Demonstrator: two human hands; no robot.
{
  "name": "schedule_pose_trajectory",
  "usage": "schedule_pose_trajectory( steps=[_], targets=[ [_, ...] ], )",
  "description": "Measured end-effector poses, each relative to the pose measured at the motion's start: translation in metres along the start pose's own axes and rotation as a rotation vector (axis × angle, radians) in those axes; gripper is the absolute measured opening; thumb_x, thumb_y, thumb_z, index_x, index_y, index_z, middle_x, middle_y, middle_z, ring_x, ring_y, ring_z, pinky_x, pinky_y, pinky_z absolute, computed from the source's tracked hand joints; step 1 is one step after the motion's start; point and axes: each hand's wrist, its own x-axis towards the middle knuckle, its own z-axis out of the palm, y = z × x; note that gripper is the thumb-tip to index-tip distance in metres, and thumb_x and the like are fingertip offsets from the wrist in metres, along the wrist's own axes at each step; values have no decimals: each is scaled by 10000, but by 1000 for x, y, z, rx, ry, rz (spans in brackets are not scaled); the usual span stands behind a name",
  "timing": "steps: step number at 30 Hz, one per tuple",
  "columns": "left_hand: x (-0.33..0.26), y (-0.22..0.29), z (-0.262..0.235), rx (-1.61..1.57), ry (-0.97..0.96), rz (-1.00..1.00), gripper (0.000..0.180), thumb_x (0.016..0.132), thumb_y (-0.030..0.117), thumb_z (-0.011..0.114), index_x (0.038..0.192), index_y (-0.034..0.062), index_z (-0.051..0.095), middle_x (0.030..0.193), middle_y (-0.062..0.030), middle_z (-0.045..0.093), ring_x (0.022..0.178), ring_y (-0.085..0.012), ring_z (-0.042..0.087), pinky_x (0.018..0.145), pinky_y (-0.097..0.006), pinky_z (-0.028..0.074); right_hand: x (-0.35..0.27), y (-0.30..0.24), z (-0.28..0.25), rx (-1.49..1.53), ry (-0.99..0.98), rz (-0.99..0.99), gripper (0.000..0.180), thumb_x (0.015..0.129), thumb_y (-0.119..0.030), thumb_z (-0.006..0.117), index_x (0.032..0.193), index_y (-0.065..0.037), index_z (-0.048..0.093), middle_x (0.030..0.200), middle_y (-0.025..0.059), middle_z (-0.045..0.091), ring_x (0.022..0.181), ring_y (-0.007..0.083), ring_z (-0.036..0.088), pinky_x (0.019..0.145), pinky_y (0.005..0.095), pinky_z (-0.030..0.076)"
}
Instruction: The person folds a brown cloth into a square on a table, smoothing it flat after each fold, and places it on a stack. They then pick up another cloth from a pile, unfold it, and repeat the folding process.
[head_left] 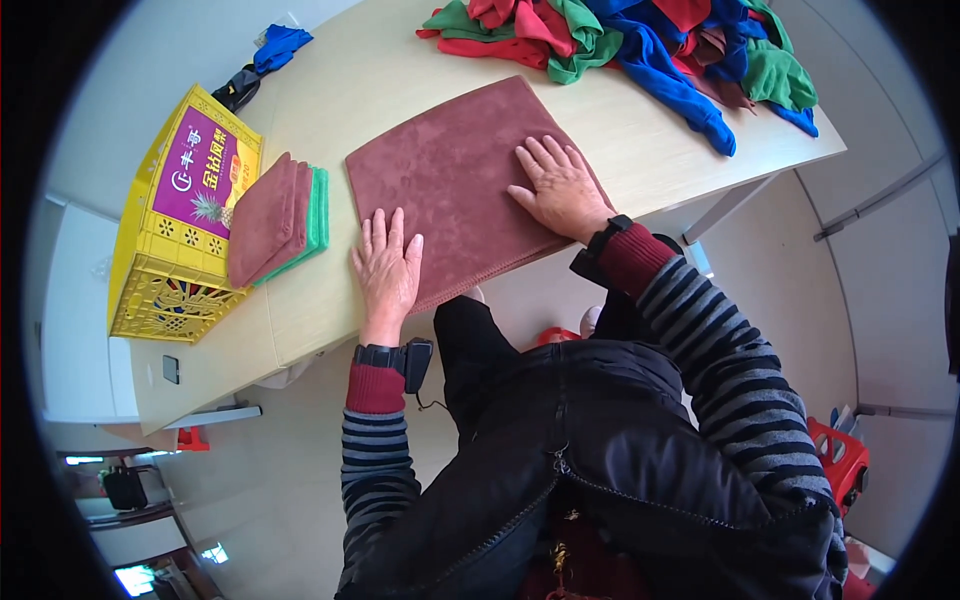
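A reddish-brown cloth towel [455, 185] lies spread flat in front of me, its near edge reaching the table's front edge. Along that edge more than one layer shows. My left hand [388, 268] rests flat at the towel's left near corner, fingers stretched out. On the towel's right side, my right hand [562, 190] lies flat with its fingers spread. Neither hand grips anything. To the left is a stack of folded towels, brown ones [262, 225] beside green ones [318, 212], next to a yellow crate.
The yellow plastic crate [180, 260] with a purple label stands at the table's left. A heap of red, green and blue cloths [650, 60] covers the far right. A small dark flat object [171, 370] lies near the left end. A red stool [840, 460] stands at right.
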Motion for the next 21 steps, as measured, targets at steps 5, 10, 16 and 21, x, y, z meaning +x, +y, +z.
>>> schedule_pose_trajectory(
  steps=[5, 10, 16, 21],
  targets=[
    [-8, -6, -3, -8, -10, -19, 629, 1058, 506, 386, 1590, 175, 331, 1653, -132, 278, 1537, -341, 212, 1217, -588, 155, -8, 18, -11, -27, -47, 46, 698, 1035, -526, 417, 1548, -55, 377, 1622, 134, 341, 1521, 337, 260, 1233, 502, 201],
    [-6, -6, -23, 42, -96, -7, 630, 1051, 501, 406, 1570, 146, 362, 1644, -159, 288, 1528, -362, 229, 1208, -620, 165, 2, 27, -39, -107, -292, 131, 726, 1030, -546, 416, 1568, -64, 339, 1642, 136, 303, 1524, 356, 248, 1223, 543, 212],
    [46, 16, -19, -6, 18, 112, 638, 1041, 508, 428, 1554, 130, 381, 1631, -181, 305, 1515, -382, 251, 1200, -632, 182, 46, -29, -17, -28, -177, -2, 749, 1022, -562, 406, 1595, -93, 293, 1656, 121, 282, 1540, 343, 217, 1231, 548, 178],
    [81, 9, 11, 11, -24, 147, 649, 1038, 526, 424, 1566, 153, 367, 1645, -161, 286, 1524, -375, 232, 1206, -624, 171, 61, -42, 7, 38, -221, -70, 751, 1014, -590, 410, 1590, -118, 310, 1656, 107, 283, 1545, 327, 205, 1232, 543, 180]
  ],
)
